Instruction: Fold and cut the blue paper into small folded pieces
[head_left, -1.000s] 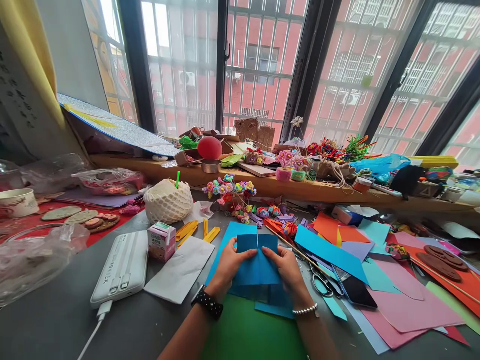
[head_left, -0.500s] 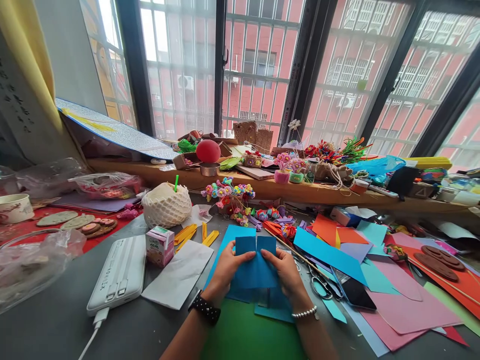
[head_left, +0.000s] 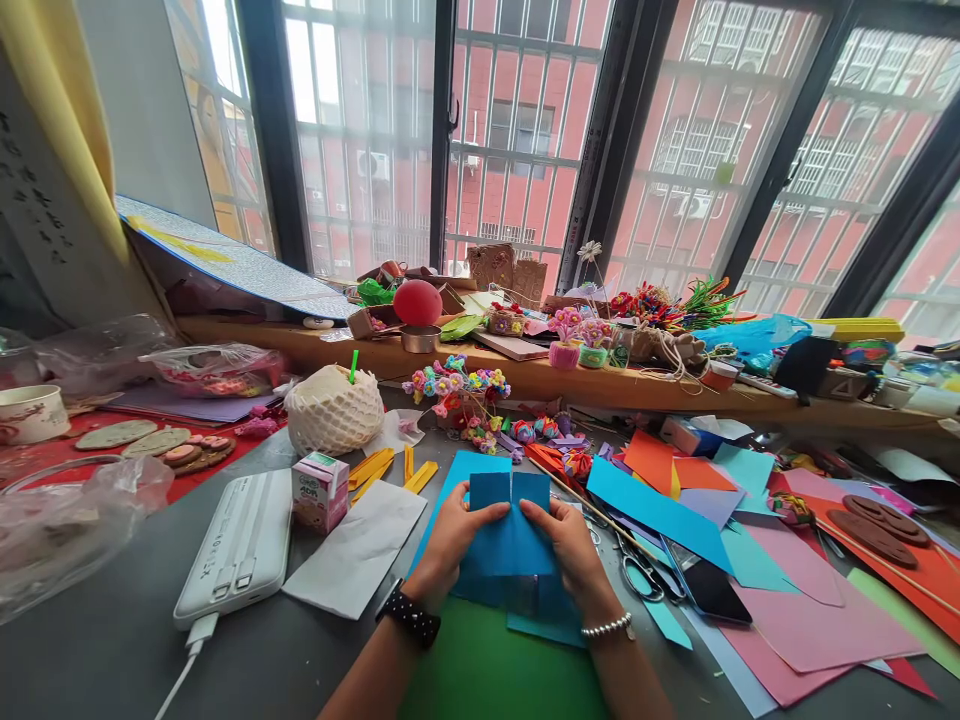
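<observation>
A sheet of blue paper (head_left: pixel 507 550) is held up between my two hands, its top folded into two flaps with a slit between them. My left hand (head_left: pixel 454 530) pinches its left side, thumb lying across the left flap. On the right side, my right hand (head_left: pixel 570 535) grips it the same way, with its thumb near the slit. The fingers behind the paper are hidden. More blue paper (head_left: pixel 452 487) lies behind and beneath it. Under my wrists is a green sheet (head_left: pixel 499 665).
Left of my hands are a white paper (head_left: pixel 358 550), a juice carton (head_left: pixel 321 492), a white power bank (head_left: pixel 236 545) and a net-wrapped coconut (head_left: pixel 335 412). To the right lie scissors (head_left: pixel 645 580), a phone (head_left: pixel 712 588), a thin stick (head_left: pixel 585 500) and pink paper (head_left: pixel 825 625).
Almost nothing differs. Both hands and the folded blue paper have shifted very slightly to the left, with the same grip.
</observation>
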